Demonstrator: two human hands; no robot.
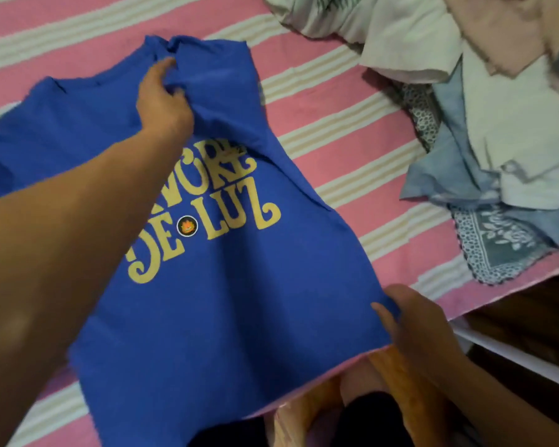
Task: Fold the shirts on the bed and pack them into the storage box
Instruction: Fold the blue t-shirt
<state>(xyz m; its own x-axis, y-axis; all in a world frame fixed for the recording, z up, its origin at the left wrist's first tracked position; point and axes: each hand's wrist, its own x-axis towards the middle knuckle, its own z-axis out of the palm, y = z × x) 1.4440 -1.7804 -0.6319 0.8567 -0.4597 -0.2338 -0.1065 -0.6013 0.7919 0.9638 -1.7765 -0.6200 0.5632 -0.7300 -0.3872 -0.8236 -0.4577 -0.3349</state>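
Observation:
A blue shirt (246, 304) with yellow lettering lies face up on the pink striped bed (352, 150), its hem toward me. My left hand (163, 98) reaches across it and grips a bunch of blue fabric near the collar and shoulder. My right hand (413, 321) pinches the shirt's hem corner at the bed's near edge. The right side of the shirt looks folded inward. No storage box is in view.
A heap of unfolded clothes (484, 101) in white, pale blue and beige fills the bed's upper right. A grey patterned cloth (497, 246) lies by the bed edge. Dark floor and a white frame (513, 353) show at lower right.

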